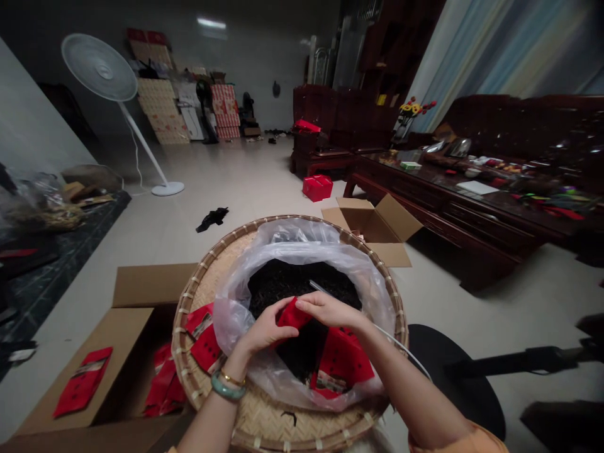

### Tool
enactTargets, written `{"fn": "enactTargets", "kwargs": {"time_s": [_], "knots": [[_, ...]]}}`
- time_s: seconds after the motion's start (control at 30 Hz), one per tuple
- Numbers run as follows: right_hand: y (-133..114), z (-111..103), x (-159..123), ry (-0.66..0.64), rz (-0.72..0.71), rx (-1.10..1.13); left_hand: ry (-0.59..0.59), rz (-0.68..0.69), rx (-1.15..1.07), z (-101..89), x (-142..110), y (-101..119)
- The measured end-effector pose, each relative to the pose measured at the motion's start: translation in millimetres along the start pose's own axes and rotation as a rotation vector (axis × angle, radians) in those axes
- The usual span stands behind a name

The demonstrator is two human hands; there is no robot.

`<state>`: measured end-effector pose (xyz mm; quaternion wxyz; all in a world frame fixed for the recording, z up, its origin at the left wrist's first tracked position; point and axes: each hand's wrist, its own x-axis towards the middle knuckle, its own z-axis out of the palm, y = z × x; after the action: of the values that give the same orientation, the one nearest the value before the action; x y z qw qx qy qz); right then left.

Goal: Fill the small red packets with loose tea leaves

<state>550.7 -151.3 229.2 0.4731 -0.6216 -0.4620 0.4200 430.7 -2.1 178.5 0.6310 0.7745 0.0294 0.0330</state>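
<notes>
My left hand (263, 328) is closed around the side of a small red packet (289, 316). My right hand (325, 306) pinches the packet's upper edge. Both hands are above a clear plastic bag (231, 308) of dark, loose material like tea leaves (268, 286). A thin metallic stick (321, 288) shows just beyond my right hand; its other end is hidden. Under my right forearm, printed red packets (342, 362) lie on the bag's near right side. More red packets (205, 346) rest left of the bag on the round woven bamboo tray (259, 421).
An open carton (127, 340) at the left holds red packets, with one on its flap. Another open carton (368, 220) sits beyond the tray at the right, near a dark wooden table (425, 195). A black round base (453, 377) stands at right; a white fan (165, 188) at left.
</notes>
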Motion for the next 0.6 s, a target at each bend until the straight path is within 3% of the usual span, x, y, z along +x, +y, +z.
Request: {"fn": "enactTargets", "kwargs": {"time_s": [0.17,0.27,0.47,0.6], "knots": [[-3.4,-0.5,10.2,0.148,-0.027,-0.179,0.375,0.325,0.646,12.3,-1.2,3.8],[-3.9,2.2,19.2,0.162,-0.022,-0.219,0.482,0.39,0.788,17.9,1.4,-3.6],[-7.2,3.2,35.3,0.149,-0.001,-0.391,0.507,0.266,0.675,14.6,5.5,-12.1],[-12.7,-2.4,38.6,0.113,-0.015,-0.503,0.463,0.082,0.321,4.7,5.8,-2.3]]}}
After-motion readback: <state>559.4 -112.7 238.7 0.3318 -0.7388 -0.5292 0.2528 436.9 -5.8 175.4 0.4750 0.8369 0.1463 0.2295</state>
